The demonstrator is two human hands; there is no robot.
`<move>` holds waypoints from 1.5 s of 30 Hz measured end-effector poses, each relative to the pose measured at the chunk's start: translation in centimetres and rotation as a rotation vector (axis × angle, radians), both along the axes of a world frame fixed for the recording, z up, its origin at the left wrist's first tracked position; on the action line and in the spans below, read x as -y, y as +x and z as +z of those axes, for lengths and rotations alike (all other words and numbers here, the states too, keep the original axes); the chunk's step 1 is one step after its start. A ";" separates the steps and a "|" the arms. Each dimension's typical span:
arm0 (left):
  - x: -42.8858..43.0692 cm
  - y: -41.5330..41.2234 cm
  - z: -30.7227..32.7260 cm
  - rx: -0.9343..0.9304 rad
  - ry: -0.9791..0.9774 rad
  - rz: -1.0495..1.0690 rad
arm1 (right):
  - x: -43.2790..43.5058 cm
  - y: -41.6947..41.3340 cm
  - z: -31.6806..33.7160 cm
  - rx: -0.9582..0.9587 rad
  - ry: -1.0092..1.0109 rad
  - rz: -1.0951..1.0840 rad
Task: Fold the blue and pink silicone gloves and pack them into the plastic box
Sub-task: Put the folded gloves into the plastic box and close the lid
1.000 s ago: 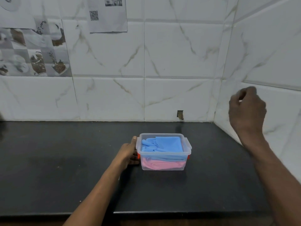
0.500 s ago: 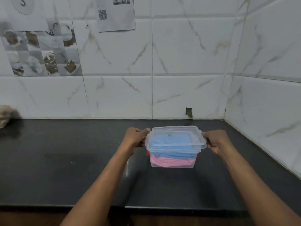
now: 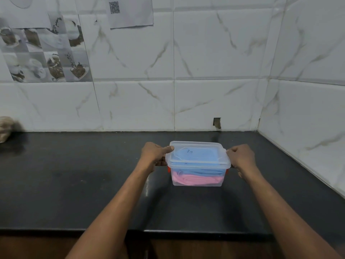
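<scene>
A clear plastic box (image 3: 197,181) stands on the black counter (image 3: 74,184), with its clear lid (image 3: 197,152) lying on top. Inside, the folded blue glove (image 3: 196,156) lies over the folded pink glove (image 3: 194,180). Small red latches (image 3: 169,169) show at both ends under the rim. My left hand (image 3: 154,156) grips the box's left end, thumb on the lid's corner. My right hand (image 3: 241,156) grips the right end, fingers curled at the lid's edge.
White marble tiles form the back wall and the right wall, which meet in a corner behind the box. A brownish lump (image 3: 4,128) sits at the counter's far left. The counter's front edge (image 3: 168,230) runs below my forearms.
One second ago the box was open and my right hand was raised at the right. The lid now lies on the box, and both hands hold its ends.
</scene>
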State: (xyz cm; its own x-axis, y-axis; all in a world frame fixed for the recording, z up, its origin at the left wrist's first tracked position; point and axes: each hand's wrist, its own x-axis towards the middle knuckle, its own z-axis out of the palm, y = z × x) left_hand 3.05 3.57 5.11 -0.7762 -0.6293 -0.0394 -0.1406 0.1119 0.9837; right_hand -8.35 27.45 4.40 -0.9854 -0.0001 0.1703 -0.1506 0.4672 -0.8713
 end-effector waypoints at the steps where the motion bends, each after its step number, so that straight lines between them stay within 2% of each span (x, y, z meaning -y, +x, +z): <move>1: 0.0 -0.1 0.0 0.006 0.016 0.005 | 0.1 0.1 0.0 -0.003 0.011 -0.002; 3: 0.1 -0.2 -0.1 0.016 0.068 0.006 | 0.1 0.2 0.0 0.034 -0.009 0.017; 8: 0.2 -0.4 0.0 0.055 0.215 -0.022 | -0.9 0.0 0.5 0.360 -0.372 0.117; 11: 0.3 -0.6 -0.3 0.078 0.309 -0.020 | -1.5 -0.3 -0.1 0.455 -0.401 0.157; 15: 0.5 -0.9 -1.3 0.130 0.325 0.000 | -2.2 -0.7 -1.5 0.522 -0.399 0.181; 19: 1.0 -0.1 -2.4 0.237 0.499 -0.126 | -2.2 -0.9 -1.5 0.603 -0.461 0.231; 22: 1.3 0.0 -2.4 0.220 0.587 -0.168 | -1.9 -0.8 -1.1 0.592 -0.467 0.234; 24: 1.4 -0.1 -2.0 0.210 0.576 -0.160 | -1.8 -0.9 -0.9 0.571 -0.471 0.214; 28: 0.6 -0.1 -0.6 0.194 0.405 -0.110 | -0.9 -1.0 -0.4 0.385 -0.366 0.091; 31: -1.1 -0.4 0.0 0.104 0.230 0.019 | -0.1 -0.8 -0.3 0.240 -0.265 -0.006; 33: -2.1 -0.6 -0.1 0.048 0.180 0.093 | 0.2 -0.4 -0.4 0.184 -0.249 -0.037; 36: -2.9 -0.4 -1.0 -0.001 0.282 0.104 | 0.7 0.5 -1.2 0.103 -0.263 -0.042; 39: -3.1 -0.3 -1.7 -0.059 0.373 0.052 | 1.4 1.5 -1.7 0.101 -0.285 -0.021; 45: -3.4 -0.5 -1.6 -0.088 0.317 0.005 | 2.1 2.1 -2.1 0.053 -0.247 -0.049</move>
